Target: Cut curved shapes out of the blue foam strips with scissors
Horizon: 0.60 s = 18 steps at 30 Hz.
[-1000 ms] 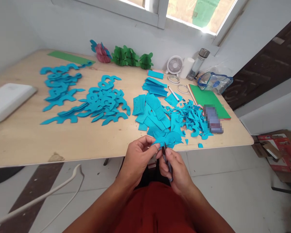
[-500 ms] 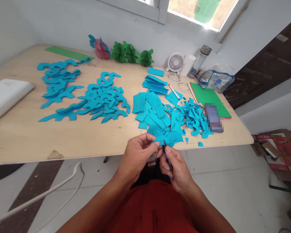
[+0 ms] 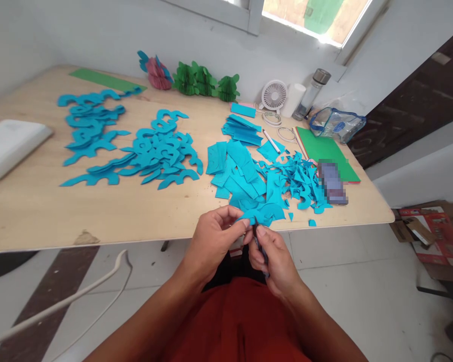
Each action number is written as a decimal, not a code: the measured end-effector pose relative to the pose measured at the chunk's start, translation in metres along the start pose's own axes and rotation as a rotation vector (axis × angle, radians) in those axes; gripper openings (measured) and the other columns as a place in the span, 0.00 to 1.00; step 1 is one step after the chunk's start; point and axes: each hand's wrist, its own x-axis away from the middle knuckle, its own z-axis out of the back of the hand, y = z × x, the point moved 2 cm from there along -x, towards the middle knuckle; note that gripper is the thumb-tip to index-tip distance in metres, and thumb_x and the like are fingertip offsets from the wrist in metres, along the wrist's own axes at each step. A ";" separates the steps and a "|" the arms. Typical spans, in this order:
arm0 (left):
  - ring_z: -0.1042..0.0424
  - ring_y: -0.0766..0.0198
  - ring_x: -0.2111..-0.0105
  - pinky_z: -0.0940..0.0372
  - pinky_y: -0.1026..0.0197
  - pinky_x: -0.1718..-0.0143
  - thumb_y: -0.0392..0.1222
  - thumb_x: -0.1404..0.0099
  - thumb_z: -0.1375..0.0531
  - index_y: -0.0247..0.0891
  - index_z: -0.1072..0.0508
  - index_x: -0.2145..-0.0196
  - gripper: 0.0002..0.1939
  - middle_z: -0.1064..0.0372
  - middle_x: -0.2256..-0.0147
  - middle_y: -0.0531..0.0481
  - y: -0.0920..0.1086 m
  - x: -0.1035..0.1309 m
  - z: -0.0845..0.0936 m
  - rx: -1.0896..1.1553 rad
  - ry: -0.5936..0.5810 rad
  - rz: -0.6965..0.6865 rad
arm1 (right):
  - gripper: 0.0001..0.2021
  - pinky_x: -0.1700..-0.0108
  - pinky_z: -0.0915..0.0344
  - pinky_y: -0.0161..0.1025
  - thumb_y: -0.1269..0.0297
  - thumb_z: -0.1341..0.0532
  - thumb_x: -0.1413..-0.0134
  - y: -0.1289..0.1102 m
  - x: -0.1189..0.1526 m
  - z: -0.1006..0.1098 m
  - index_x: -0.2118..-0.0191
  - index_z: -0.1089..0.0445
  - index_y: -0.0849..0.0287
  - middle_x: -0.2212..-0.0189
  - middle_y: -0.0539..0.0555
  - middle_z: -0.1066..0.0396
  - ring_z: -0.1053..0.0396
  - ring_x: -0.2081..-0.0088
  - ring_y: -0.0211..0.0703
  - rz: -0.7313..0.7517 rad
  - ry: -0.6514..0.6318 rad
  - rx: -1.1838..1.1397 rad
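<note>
At the table's front edge, my left hand (image 3: 213, 241) pinches a blue paper piece (image 3: 251, 217) between thumb and fingers. Close beside it, my right hand (image 3: 274, 254) is closed around dark-handled scissors (image 3: 265, 255), whose short dark blades meet the paper's near edge. The fingers partly cover both the handles and the paper. Just beyond the hands lie overlapping blue paper sheets (image 3: 245, 171), with a heap of blue scraps (image 3: 300, 176) to their right. Curved blue cutouts (image 3: 162, 151) are piled on the left.
Along the wall stand folded green paper decorations (image 3: 196, 80), a pink one (image 3: 158, 75), a small fan (image 3: 274, 95) and a bottle (image 3: 312, 94). A phone (image 3: 332, 183), tape rolls (image 3: 286, 134) and a white marker (image 3: 272, 141) lie to the right. A white device (image 3: 13, 146) sits far left.
Both hands stay almost in place, gripping the same paper and scissors. Slightly less of the dark blades shows at the paper's edge.
</note>
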 end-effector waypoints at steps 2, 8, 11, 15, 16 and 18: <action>0.36 0.66 0.80 0.38 0.64 0.76 0.37 0.50 0.37 0.38 0.30 0.80 0.05 0.34 0.83 0.54 0.000 0.000 0.000 0.001 -0.005 -0.002 | 0.17 0.84 0.64 0.31 0.51 0.42 0.42 0.000 0.000 0.000 0.72 0.32 0.62 0.88 0.41 0.49 0.61 0.86 0.29 0.000 -0.002 0.001; 0.36 0.68 0.79 0.39 0.65 0.73 0.36 0.49 0.37 0.37 0.30 0.79 0.05 0.33 0.82 0.54 -0.002 0.000 0.002 0.001 -0.013 -0.006 | 0.17 0.84 0.64 0.31 0.52 0.42 0.42 0.000 0.001 0.000 0.72 0.32 0.62 0.88 0.40 0.50 0.61 0.86 0.28 0.001 -0.011 -0.001; 0.37 0.68 0.79 0.39 0.65 0.71 0.36 0.48 0.37 0.37 0.30 0.79 0.06 0.33 0.83 0.55 -0.001 0.000 0.003 0.000 -0.037 -0.010 | 0.18 0.84 0.64 0.31 0.51 0.42 0.43 0.000 0.001 -0.001 0.73 0.32 0.62 0.89 0.40 0.50 0.62 0.86 0.28 -0.003 -0.010 0.002; 0.36 0.68 0.78 0.39 0.65 0.71 0.36 0.48 0.37 0.37 0.30 0.79 0.06 0.33 0.83 0.54 0.000 0.001 0.003 0.001 -0.052 -0.013 | 0.18 0.84 0.65 0.31 0.51 0.42 0.43 0.000 0.002 -0.001 0.73 0.32 0.62 0.89 0.40 0.51 0.62 0.87 0.27 -0.017 -0.019 -0.010; 0.36 0.68 0.78 0.39 0.65 0.71 0.36 0.47 0.37 0.37 0.30 0.79 0.06 0.33 0.83 0.54 0.000 0.001 0.003 0.000 -0.056 -0.014 | 0.17 0.84 0.65 0.31 0.52 0.42 0.42 0.001 0.002 -0.001 0.73 0.33 0.62 0.89 0.40 0.51 0.62 0.87 0.27 -0.019 -0.021 -0.013; 0.36 0.68 0.78 0.39 0.65 0.71 0.37 0.47 0.37 0.37 0.29 0.79 0.06 0.33 0.83 0.54 0.000 0.001 0.004 -0.003 -0.070 -0.019 | 0.17 0.84 0.66 0.31 0.52 0.42 0.41 0.001 0.003 -0.001 0.73 0.33 0.62 0.89 0.40 0.51 0.62 0.87 0.27 -0.020 -0.025 -0.018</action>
